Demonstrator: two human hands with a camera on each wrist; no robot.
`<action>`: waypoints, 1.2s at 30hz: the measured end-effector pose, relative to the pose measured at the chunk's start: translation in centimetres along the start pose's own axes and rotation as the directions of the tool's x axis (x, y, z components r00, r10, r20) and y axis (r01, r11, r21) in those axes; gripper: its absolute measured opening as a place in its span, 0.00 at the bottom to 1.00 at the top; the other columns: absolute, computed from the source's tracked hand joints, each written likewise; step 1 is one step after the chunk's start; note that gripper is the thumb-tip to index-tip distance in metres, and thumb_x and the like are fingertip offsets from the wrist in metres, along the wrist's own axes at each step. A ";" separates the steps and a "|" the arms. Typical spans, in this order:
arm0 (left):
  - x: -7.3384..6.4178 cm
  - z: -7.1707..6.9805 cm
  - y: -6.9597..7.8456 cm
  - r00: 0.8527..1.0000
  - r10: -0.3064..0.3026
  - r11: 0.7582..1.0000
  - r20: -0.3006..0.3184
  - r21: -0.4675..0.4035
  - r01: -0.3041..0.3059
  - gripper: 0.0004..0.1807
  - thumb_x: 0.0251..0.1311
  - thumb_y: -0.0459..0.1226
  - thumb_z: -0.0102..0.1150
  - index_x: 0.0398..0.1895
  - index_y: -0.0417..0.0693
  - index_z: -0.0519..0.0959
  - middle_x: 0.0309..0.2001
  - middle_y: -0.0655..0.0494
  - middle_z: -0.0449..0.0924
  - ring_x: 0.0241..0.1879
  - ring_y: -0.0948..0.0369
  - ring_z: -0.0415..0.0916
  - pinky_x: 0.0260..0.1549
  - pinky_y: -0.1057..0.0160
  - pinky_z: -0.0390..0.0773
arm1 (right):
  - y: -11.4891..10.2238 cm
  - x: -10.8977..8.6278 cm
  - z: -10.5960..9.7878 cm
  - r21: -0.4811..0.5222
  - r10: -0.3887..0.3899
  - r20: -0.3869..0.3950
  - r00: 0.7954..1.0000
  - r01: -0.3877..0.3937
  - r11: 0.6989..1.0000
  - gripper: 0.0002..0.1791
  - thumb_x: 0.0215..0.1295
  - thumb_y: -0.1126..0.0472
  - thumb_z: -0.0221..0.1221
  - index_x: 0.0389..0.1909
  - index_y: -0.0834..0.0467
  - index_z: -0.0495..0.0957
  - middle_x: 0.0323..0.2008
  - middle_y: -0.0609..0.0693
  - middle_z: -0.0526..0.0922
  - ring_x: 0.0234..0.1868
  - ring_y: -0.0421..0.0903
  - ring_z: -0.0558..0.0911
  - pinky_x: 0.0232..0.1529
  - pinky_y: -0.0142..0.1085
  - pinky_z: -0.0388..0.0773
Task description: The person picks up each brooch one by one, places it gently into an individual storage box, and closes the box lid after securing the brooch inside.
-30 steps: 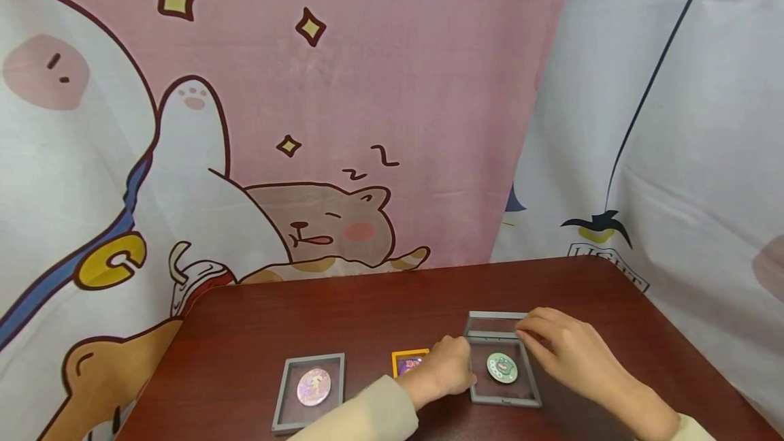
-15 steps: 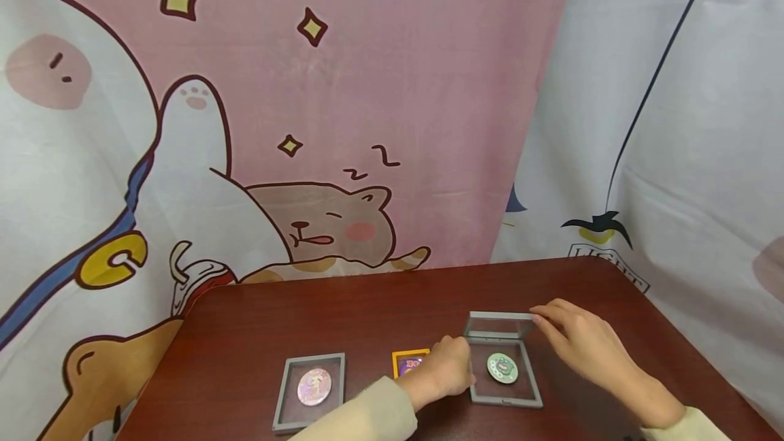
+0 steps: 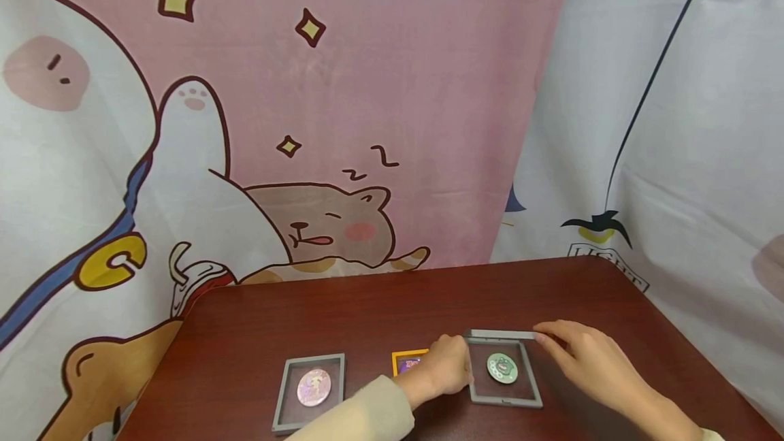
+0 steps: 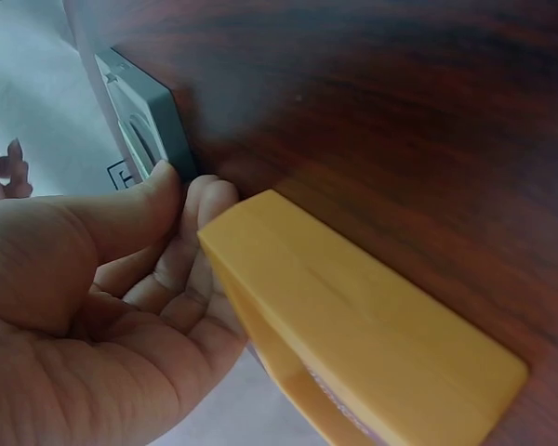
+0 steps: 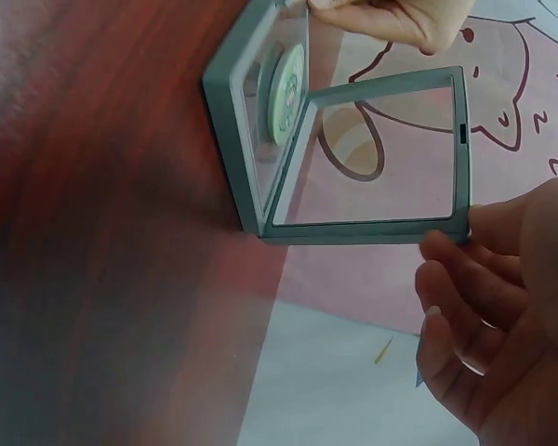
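Note:
A grey square display frame (image 3: 505, 402) stands hinged apart on the table, a round green button badge (image 3: 502, 368) in its clear middle. My right hand (image 3: 591, 359) pinches the free corner of the raised lid (image 5: 460, 149) between thumb and fingers. In the right wrist view the lid stands at roughly a right angle to the base. My left hand (image 3: 444, 365) grips the base's left edge, thumb against its side (image 4: 172, 130); its fingertips are partly hidden. Close beside the left hand lies a small yellow frame (image 4: 372, 316), mostly covered by that hand in the head view.
To the left, another grey frame (image 3: 279, 397) lies flat with a round pink badge (image 3: 314, 387) in it. The dark red-brown tabletop (image 3: 343, 312) reaches back to a printed cartoon curtain (image 3: 429, 87).
My right hand has shifted right and then slightly down with the lid. The lid's upper edge has dropped, so the lid now appears nearly edge-on in the head view. The left hand stays put.

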State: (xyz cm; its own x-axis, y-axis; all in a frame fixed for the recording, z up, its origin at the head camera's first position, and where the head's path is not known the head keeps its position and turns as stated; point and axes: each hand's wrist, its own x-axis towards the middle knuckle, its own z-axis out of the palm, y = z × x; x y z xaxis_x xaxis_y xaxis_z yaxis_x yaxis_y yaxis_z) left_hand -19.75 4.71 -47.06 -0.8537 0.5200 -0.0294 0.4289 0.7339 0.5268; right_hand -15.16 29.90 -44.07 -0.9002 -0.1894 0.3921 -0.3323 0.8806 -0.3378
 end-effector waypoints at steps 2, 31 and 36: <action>0.0 0.0 0.0 1.000 0.001 1.000 -0.001 -0.006 -0.001 0.14 0.53 0.31 0.78 0.15 0.49 0.84 0.17 0.66 0.80 0.22 0.67 0.75 0.25 0.70 0.75 | -0.2 -0.5 0.0 0.028 0.047 0.048 0.998 -0.048 0.998 0.08 0.69 0.56 0.69 0.46 0.50 0.89 0.40 0.39 0.89 0.31 0.31 0.79 0.30 0.36 0.78; 0.6 1.3 -1.3 0.996 0.068 0.997 -0.059 0.033 -0.066 0.25 0.43 0.26 0.73 0.05 0.51 0.66 0.09 0.67 0.55 0.17 0.63 0.63 0.17 0.65 0.67 | 0.9 -4.5 2.0 0.100 -0.041 0.260 0.965 0.016 0.995 0.05 0.69 0.54 0.69 0.43 0.47 0.88 0.37 0.34 0.87 0.38 0.30 0.83 0.36 0.38 0.83; 2.6 4.4 -3.5 0.996 0.059 0.997 -0.059 0.055 -0.056 0.26 0.40 0.26 0.68 0.05 0.54 0.60 0.08 0.68 0.48 0.13 0.65 0.58 0.13 0.65 0.64 | 1.3 -4.8 2.2 0.147 -0.086 0.292 0.952 0.044 0.988 0.04 0.69 0.57 0.68 0.42 0.49 0.88 0.36 0.34 0.87 0.37 0.29 0.83 0.33 0.37 0.82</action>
State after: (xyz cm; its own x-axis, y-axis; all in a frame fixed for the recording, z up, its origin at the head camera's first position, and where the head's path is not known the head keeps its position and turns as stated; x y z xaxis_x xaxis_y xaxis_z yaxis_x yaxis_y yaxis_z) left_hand -22.19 5.43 -52.69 -0.8427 0.5359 0.0523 0.4918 0.7265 0.4799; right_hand -11.91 30.99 -48.26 -0.9111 -0.3829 0.1524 -0.4093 0.7981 -0.4422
